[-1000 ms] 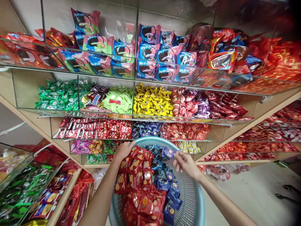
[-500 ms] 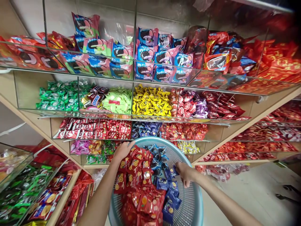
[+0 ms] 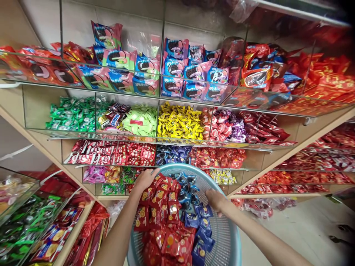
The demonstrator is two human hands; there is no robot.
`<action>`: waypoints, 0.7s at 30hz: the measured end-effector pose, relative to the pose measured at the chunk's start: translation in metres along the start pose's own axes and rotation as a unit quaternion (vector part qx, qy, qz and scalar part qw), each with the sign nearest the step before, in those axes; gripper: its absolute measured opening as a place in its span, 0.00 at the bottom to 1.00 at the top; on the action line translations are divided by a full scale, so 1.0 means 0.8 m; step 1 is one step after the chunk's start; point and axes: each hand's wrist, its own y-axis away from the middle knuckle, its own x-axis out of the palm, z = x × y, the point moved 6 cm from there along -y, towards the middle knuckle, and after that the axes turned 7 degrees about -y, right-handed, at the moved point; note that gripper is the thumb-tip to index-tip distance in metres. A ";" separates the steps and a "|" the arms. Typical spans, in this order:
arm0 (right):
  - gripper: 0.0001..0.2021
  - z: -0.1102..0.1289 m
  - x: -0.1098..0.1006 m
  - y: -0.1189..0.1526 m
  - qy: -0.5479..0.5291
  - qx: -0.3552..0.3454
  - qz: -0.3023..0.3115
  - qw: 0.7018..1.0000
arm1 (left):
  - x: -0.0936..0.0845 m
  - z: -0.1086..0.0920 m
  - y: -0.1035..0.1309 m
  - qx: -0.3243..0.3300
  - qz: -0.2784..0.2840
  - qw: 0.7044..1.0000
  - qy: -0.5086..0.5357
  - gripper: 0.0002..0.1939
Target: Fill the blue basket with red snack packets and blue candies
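Note:
A light blue plastic basket (image 3: pixel 234 236) with perforated walls stands in front of me. My left hand (image 3: pixel 146 180) is closed on its far left rim. Inside, red packets with orange-slice pictures (image 3: pixel 163 218) fill the left side. Shiny blue twist-wrapped candies (image 3: pixel 189 186) lie at the far side, and dark blue packets (image 3: pixel 202 236) lie right of the red ones. My right hand (image 3: pixel 215 201) is inside the basket's right side, just above the dark blue packets, its fingers curled. Whatever it may hold is hidden beneath the hand.
Tiered shelves with glass dividers (image 3: pixel 161 88) rise ahead, holding wrapped sweets. Yellow candies (image 3: pixel 180 122) and green candies (image 3: pixel 73 114) fill middle bins; blue-pink biscuit packs (image 3: pixel 177 68) sit higher. A side display bin (image 3: pixel 30 221) stands at left. Pale floor (image 3: pixel 288 229) shows at right.
My right hand has lifted slightly away from the dark blue packets, and one packet near its fingers now lies apart from it. My left hand stays on the rim. The view has shifted slightly.

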 end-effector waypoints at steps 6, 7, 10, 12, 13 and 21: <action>0.11 0.113 -0.062 -0.035 0.240 -0.046 -0.249 0.937 | 0.001 0.001 0.001 0.000 0.010 1.000 0.010 0.32; 0.14 0.128 -0.064 -0.046 0.252 -0.039 -0.270 0.928 | 0.001 0.001 0.001 0.002 0.010 1.000 0.013 0.32; 0.21 0.153 -0.063 -0.084 0.248 0.001 -0.285 0.926 | 0.002 0.001 0.001 0.001 0.010 1.000 0.010 0.32; 0.26 0.155 -0.061 -0.108 0.231 0.042 -0.285 0.929 | 0.002 0.002 0.000 -0.003 0.012 1.000 0.008 0.32; 0.28 0.155 -0.060 -0.117 0.221 0.060 -0.286 0.930 | 0.002 0.002 0.000 -0.005 0.012 1.000 0.009 0.32; 0.36 0.131 -0.067 -0.146 0.107 0.124 -0.335 0.928 | 0.004 0.004 -0.001 0.003 -0.002 1.000 0.014 0.32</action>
